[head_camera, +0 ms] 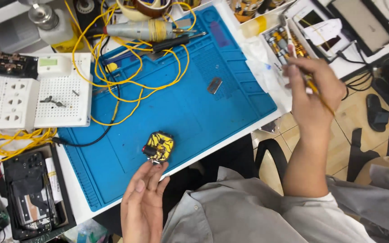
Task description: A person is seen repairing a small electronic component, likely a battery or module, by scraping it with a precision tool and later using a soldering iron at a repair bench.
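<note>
Two hands: left hand [142, 202] pinches circuit module [159, 147] on blue mat [194, 112]; right hand [311, 96] grips thin tool [314, 87].

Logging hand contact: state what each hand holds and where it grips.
Left hand pinches the small yellow circuit module by its near edge. Right hand grips a thin brush-like tool mid-shaft.
</note>
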